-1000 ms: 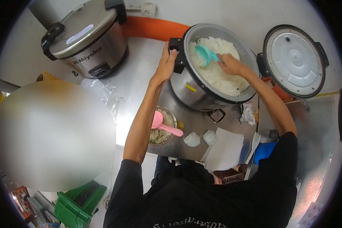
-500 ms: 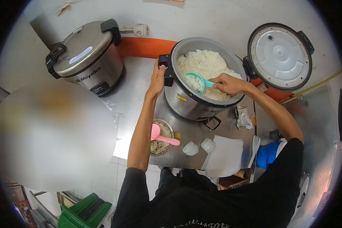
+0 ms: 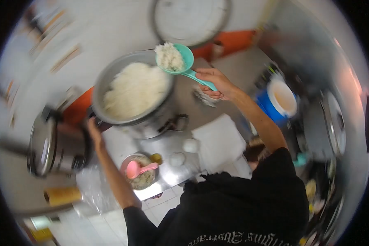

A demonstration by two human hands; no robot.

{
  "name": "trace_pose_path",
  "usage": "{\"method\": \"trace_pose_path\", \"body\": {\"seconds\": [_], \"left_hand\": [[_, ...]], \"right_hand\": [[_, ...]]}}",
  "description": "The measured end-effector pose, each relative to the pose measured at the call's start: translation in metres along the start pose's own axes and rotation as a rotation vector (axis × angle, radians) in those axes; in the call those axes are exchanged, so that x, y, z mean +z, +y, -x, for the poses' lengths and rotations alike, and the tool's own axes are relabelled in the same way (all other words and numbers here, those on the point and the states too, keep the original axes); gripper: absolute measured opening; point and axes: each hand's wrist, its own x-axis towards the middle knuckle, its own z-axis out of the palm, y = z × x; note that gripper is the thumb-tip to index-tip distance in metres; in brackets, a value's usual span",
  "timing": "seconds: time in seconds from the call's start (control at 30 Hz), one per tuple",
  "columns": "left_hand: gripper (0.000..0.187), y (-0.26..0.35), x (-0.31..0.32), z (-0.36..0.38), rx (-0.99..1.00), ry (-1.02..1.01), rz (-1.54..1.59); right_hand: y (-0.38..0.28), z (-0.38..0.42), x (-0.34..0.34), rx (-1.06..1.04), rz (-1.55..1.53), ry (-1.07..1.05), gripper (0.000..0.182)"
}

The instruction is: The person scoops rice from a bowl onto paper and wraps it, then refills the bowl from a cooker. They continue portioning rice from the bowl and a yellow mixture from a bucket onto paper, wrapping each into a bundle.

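Observation:
In my right hand is the handle of a turquoise rice scoop, lifted beside the right rim of the open rice cooker. A clump of white rice sits in its bowl. My left hand is at the black side handle of the rice cooker, its fingers closed there, though blurred. Cooked rice fills much of the pot. Below the cooker, a metal bowl of rice mixed with something green carries a pink scoop.
White paper sheets lie right of two small white lumps. A second steel rice cooker stands left, near a plastic-film roll. Rightward are a blue bucket and the open lid behind.
My right hand has raised the turquoise scoop with rice out of the pot to its right side. My left hand stays at the cooker handle. The whole view has turned and shifted.

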Motion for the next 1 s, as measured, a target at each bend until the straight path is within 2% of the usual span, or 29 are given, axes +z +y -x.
{"method": "trace_pose_path", "body": {"seconds": [0.03, 0.07, 0.1, 0.13, 0.17, 0.2, 0.23, 0.3, 0.33, 0.37, 0.4, 0.43, 0.53, 0.57, 0.6, 0.67, 0.77, 0.8, 0.83, 0.87, 0.9, 0.93, 0.97, 1.0], "left_hand": [[0.050, -0.002, -0.002, -0.006, -0.009, 0.002, 0.083], [0.055, 0.002, 0.001, -0.005, 0.013, 0.074, 0.034], [0.059, 0.008, 0.005, -0.005, -0.114, 0.110, 0.126], [0.054, -0.004, -0.011, -0.017, -0.130, 0.103, 0.173], [0.057, 0.005, -0.009, -0.010, -0.154, 0.096, 0.134], [0.058, -0.011, -0.030, -0.027, -0.139, 0.081, 0.177], [0.059, 0.000, -0.025, -0.019, -0.145, 0.108, 0.141], [0.066, 0.028, -0.004, 0.008, -0.193, 0.200, -0.112], [0.070, 0.029, -0.016, 0.003, -0.216, 0.128, -0.141], [0.069, 0.027, -0.025, -0.003, -0.234, 0.181, -0.175], [0.068, 0.028, -0.025, 0.001, -0.164, 0.165, -0.220], [0.066, 0.032, -0.026, 0.000, -0.190, 0.150, -0.173], [0.061, 0.048, -0.015, 0.004, -0.267, 0.212, -0.187], [0.060, 0.057, 0.001, 0.011, -0.321, 0.275, -0.181], [0.061, 0.062, 0.015, 0.023, -0.294, 0.284, -0.152], [0.060, 0.069, 0.014, 0.039, -0.260, 0.222, -0.349], [0.057, 0.070, 0.008, 0.047, -0.328, 0.173, -0.419], [0.056, 0.049, -0.019, 0.041, -0.145, 0.132, -0.460], [0.052, 0.073, 0.042, 0.075, -0.186, 0.059, -0.349], [0.048, 0.086, 0.072, 0.088, -0.243, 0.160, -0.263], [0.048, 0.073, 0.055, 0.074, -0.238, 0.087, -0.436], [0.048, 0.081, 0.087, 0.090, -0.272, 0.207, -0.190], [0.045, 0.077, 0.081, 0.094, -0.171, 0.089, -0.199], [0.049, 0.057, 0.059, 0.090, -0.020, 0.031, -0.349]], "right_hand": [[0.004, 0.035, -0.021, -0.027, -0.071, 0.073, 0.045], [0.005, 0.065, -0.039, -0.058, -0.130, 0.127, 0.044], [0.005, 0.103, -0.061, -0.112, -0.158, 0.218, 0.048], [0.011, 0.138, -0.088, -0.127, -0.105, 0.421, 0.052], [0.017, 0.169, -0.115, -0.135, -0.051, 0.615, 0.057], [0.017, 0.200, -0.135, -0.149, 0.157, 0.771, 0.060], [0.017, 0.229, -0.157, -0.156, 0.373, 0.921, 0.063], [0.050, 0.269, -0.221, -0.386, 0.916, 1.267, 0.066], [0.062, 0.275, -0.240, -0.413, 1.096, 1.358, 0.066], [0.073, 0.282, -0.259, -0.429, 1.273, 1.466, 0.065], [0.083, 0.284, -0.268, -0.354, 1.341, 1.514, 0.063], [0.093, 0.286, -0.276, -0.269, 1.406, 1.558, 0.062], [0.121, 0.284, -0.312, 0.302, 1.581, 1.326, 0.066], [0.115, 0.287, -0.312, 0.376, 1.410, 1.398, 0.065], [0.111, 0.290, -0.317, 0.158, 1.354, 1.501, 0.062], [0.109, 0.299, -0.318, -0.261, 1.200, 1.668, 0.056], [0.092, 0.287, -0.307, -0.369, 0.829, 1.547, 0.047], [0.085, 0.271, -0.297, -0.442, 0.880, 1.478, 0.046], [0.076, 0.251, -0.284, -0.527, 0.933, 1.396, 0.044], [0.063, 0.225, -0.266, -0.630, 0.979, 1.296, 0.043], [0.043, 0.194, -0.235, -0.679, 0.880, 1.110, 0.046], [0.025, 0.160, -0.199, -0.702, 0.871, 0.909, 0.046], [0.007, 0.127, -0.163, -0.707, 0.842, 0.706, 0.047], [-0.007, 0.094, -0.124, -0.687, 0.916, 0.504, 0.046]]}}
